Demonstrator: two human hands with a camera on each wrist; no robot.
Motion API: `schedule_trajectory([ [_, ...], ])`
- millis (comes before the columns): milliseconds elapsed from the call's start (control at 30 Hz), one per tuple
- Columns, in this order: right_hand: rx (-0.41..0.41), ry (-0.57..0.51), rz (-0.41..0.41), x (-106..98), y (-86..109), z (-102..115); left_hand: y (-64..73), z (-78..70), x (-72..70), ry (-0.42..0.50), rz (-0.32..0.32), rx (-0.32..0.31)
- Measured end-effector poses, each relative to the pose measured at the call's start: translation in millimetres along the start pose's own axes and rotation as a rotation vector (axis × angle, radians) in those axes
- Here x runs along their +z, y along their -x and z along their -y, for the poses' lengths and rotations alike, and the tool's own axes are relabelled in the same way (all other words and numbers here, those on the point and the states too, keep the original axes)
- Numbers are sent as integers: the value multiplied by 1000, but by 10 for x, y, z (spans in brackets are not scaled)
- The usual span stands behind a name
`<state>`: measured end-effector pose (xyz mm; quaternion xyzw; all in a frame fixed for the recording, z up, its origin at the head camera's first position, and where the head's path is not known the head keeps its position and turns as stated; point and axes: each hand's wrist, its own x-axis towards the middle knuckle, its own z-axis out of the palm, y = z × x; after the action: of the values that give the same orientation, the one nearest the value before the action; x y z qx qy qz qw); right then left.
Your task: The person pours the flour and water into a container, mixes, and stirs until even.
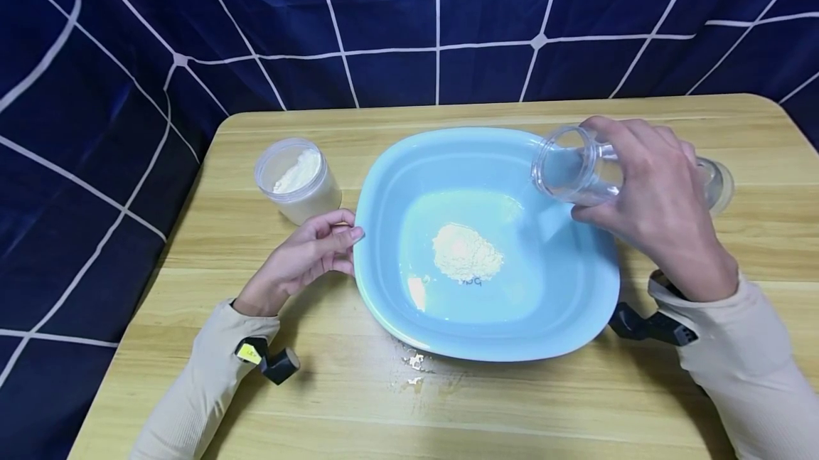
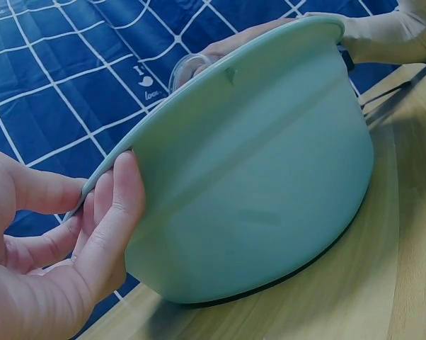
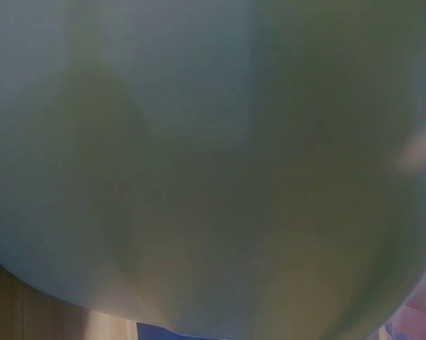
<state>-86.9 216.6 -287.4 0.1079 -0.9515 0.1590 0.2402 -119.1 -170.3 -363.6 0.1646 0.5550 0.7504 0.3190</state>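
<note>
My left hand [image 1: 313, 254] pinches the left rim of a light blue plastic basin [image 1: 409, 339], thumb on the edge and fingers beneath, as the left wrist view shows. On the basin's floor lies a small heap of off-white powder [image 1: 466, 252]. My right hand [image 1: 662, 186] grips a clear jar [image 1: 576, 186], tipped on its side with its mouth toward the basin, over the back right rim. A clear round base [image 1: 721, 186] shows beyond the hand's far side. The basin's outer wall [image 3: 199, 177] fills the right wrist view, blurred.
An open clear jar [image 1: 307, 190] of white powder stands left of the basin, close to my left hand. Wet spots [image 1: 416, 360] lie on the wooden table [image 1: 320, 417] before the basin. A dark blue gridded cloth [image 1: 397, 19] hangs behind and to the left.
</note>
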Motion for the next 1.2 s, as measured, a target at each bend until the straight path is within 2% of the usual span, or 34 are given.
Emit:
schedule_trajectory([
  [933, 12, -8, 7, 16, 2, -15, -14, -5, -13, 6, 15, 0],
  [1200, 0, -7, 7, 12, -5, -11, -4, 3, -14, -1, 0, -4],
])
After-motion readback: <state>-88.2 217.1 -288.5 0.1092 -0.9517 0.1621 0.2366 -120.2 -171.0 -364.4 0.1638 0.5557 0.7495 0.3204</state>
